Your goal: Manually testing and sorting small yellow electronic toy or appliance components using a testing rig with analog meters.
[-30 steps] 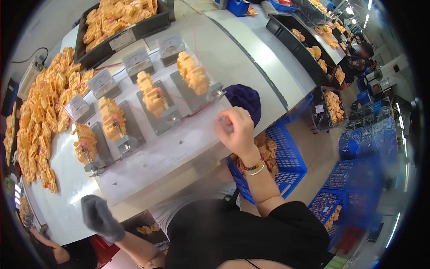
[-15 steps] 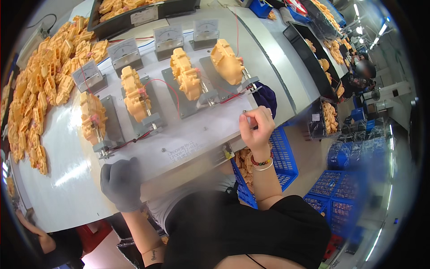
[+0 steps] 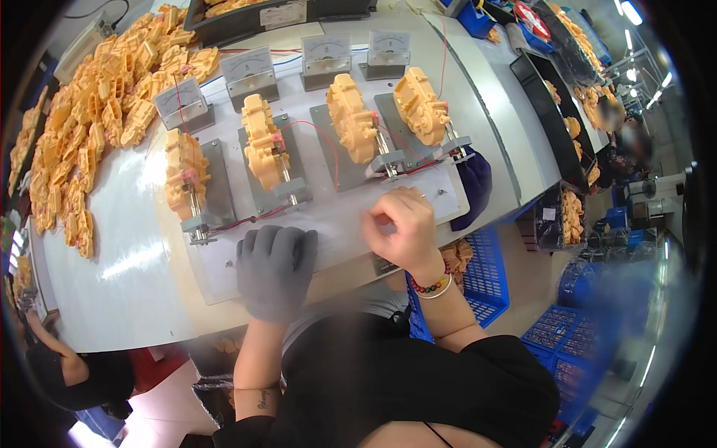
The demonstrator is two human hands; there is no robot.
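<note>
Head view: four orange plastic housings are seen clamped on grey fixture plates in a row across the white bench [image 3: 134, 284], each with an analogue meter behind it. The left hand [image 3: 275, 270], in a grey glove, is laid flat and released on the white board [image 3: 340, 224] at the near edge, just right of the leftmost fixture's clamp [image 3: 196, 224]; nothing is grasped by it. The bare right hand [image 3: 399, 228] is curled into a loose fist on the same board, just near of the third fixture's clamp [image 3: 388, 160]; whether something small is pinched in it cannot be told.

The nearest housings are the second housing [image 3: 265, 149] and the third housing [image 3: 352, 127], both far of the hands and untouched. Thin red wires [image 3: 314, 134] are run loosely between the fixtures and the board, so a lead could be snagged and pulled free if either hand were swept across, and a housing could be knocked out of its clamp.

A loose heap of orange housings [image 3: 89, 127] is spread on the far left of the bench. A black tray [image 3: 246, 19] at the far edge is filled with more of them. Below the bench on the right, a blue crate [image 3: 485, 276] is partly filled with orange parts, and further black trays [image 3: 553, 82] along the right hold similar pieces.
</note>
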